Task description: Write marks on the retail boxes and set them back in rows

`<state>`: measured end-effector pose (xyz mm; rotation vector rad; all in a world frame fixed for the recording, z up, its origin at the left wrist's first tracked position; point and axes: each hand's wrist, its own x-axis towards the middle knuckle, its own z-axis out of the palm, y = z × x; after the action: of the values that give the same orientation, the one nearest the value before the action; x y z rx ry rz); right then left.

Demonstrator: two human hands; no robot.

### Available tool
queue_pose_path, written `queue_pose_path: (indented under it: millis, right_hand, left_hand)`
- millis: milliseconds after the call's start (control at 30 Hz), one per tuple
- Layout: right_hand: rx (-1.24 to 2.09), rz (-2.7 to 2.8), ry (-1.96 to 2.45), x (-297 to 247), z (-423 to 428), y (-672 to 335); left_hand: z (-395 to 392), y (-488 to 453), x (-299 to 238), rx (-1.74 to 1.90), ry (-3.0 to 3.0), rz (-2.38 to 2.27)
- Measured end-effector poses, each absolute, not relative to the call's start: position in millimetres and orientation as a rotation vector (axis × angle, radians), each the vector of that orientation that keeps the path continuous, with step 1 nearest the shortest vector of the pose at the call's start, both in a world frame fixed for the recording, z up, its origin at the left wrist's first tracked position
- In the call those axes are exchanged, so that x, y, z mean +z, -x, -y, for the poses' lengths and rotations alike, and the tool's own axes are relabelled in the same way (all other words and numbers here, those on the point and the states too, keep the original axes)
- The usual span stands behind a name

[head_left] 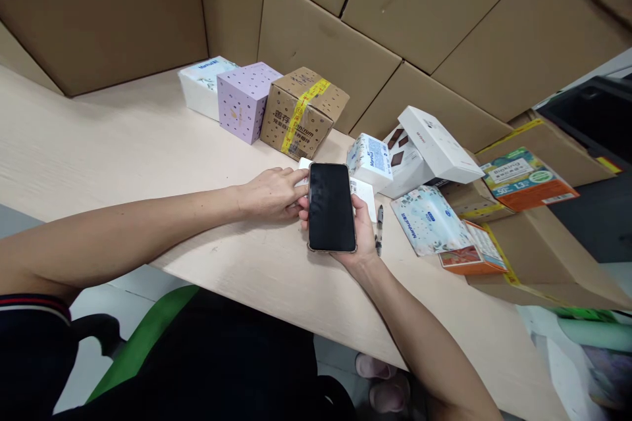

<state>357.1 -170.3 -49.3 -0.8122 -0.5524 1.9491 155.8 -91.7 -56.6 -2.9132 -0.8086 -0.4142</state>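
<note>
My right hand (364, 230) grips a black smartphone (332, 207) in a clear case, its screen dark and facing up toward me. The thumb lies along the phone's right edge and fingertips show at its left edge. Close by on the left, my left hand (277, 194) reaches over the table with fingers stretched out, their tips at the phone's left side; whether they touch it I cannot tell. Partly hidden behind the phone is a white flat item (364, 196). A pen (379, 230) lies just right of my right hand.
On the table (123, 125) stand a tissue pack (201, 92), a purple box (241, 105) and a taped brown carton (301, 115). Rightward are more tissue packs (429, 220), white boxes (439, 145), a colourful box (526, 177) and an open carton (557, 243). Large cartons (320, 52) wall the back.
</note>
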Motion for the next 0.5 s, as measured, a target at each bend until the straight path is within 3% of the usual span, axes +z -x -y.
queue_pose_path:
  millis: [500]
  right_hand:
    - [1.972, 0.475, 0.778, -42.4, 170.4, -356.3]
  left_hand:
    - [93.2, -156.3, -55.4, -0.439, 2.933, 0.834]
